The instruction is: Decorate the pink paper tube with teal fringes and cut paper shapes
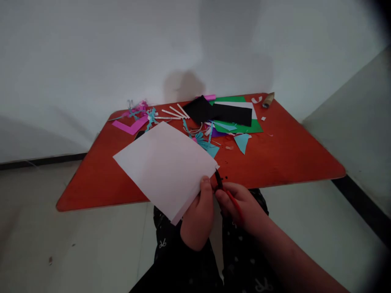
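Note:
A large white paper (166,169) is tilted over the front of the red table, its lower right edge pinched by my left hand (200,213). The thumb lies on top of the sheet and the other fingers are hidden beneath it. My right hand (240,205) is closed around the red handles of a pair of scissors (219,181). Their dark blades touch the paper's right corner, where a small white flap sticks out.
On the red table (293,158) lie black paper (233,114), green paper (255,127), pink paper (131,127), white sticks (175,112), blue scraps (242,142) and a cardboard tube (268,100). A white wall (122,49) stands behind it.

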Tool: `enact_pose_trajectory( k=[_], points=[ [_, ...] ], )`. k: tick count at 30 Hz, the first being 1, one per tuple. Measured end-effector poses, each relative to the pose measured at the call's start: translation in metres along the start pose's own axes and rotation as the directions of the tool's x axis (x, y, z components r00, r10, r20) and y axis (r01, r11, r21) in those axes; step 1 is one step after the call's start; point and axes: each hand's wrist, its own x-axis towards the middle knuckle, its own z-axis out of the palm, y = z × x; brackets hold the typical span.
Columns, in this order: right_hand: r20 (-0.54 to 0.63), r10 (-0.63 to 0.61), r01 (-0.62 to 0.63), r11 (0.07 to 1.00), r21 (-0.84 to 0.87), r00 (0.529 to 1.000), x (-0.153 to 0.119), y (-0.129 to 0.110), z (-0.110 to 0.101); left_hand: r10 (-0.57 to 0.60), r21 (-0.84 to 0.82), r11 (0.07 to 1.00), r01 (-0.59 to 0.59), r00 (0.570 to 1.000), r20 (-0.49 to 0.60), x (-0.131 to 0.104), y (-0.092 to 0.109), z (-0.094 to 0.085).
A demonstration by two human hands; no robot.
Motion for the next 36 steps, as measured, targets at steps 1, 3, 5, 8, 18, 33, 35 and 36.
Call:
enact_pose_trajectory(
  k=[1, 3, 5, 8, 18, 33, 35, 36],
  points=[
    [0.001, 0.006, -0.006, 1.0, -0.001, 1.0, 0.0002, 0.0009, -0.0003, -0.025, 0.026, 0.999, 0.025, 1.0, -0.001, 0.0007, -0.0003, 0.0002],
    [0.002, 0.012, -0.012, 1.0, -0.001, 1.0, 0.0007, 0.0023, -0.001, -0.065, 0.074, 0.995, 0.066, 0.998, -0.006, 0.0018, -0.0008, 0.0005],
    [0.009, 0.008, -0.008, 1.0, 0.011, 1.0, 0.0012, 0.003, -0.0016, -0.071, 0.088, 0.994, 0.071, 0.997, 0.003, 0.002, -0.0012, 0.001],
    [0.01, -0.004, 0.004, 1.0, 0.005, 1.0, 0.002, 0.0033, -0.0029, -0.086, 0.078, 0.993, 0.085, 0.996, 0.009, 0.0015, -0.0013, 0.0017],
    [0.009, 0.0, 0.0, 1.0, -0.02, 1.0, 0.0009, 0.0063, -0.0064, -0.045, 0.084, 0.995, 0.045, 0.999, -0.005, 0.0017, 0.0013, 0.002],
    [0.013, 0.032, -0.032, 0.999, -0.039, 0.999, 0.003, 0.0076, -0.0071, -0.042, 0.085, 0.996, 0.041, 0.999, 0.011, 0.0025, 0.002, 0.0015],
    [0.022, 0.029, -0.028, 0.999, -0.028, 0.999, 0.0038, 0.0091, -0.0069, -0.037, 0.079, 0.996, 0.036, 0.999, 0.004, 0.0027, 0.0007, 0.0021],
    [0.019, 0.025, -0.025, 0.999, -0.028, 0.999, 0.0043, 0.0099, -0.0065, -0.032, 0.073, 0.997, 0.032, 0.999, 0.002, 0.0029, -0.0004, 0.0027]
  ],
)
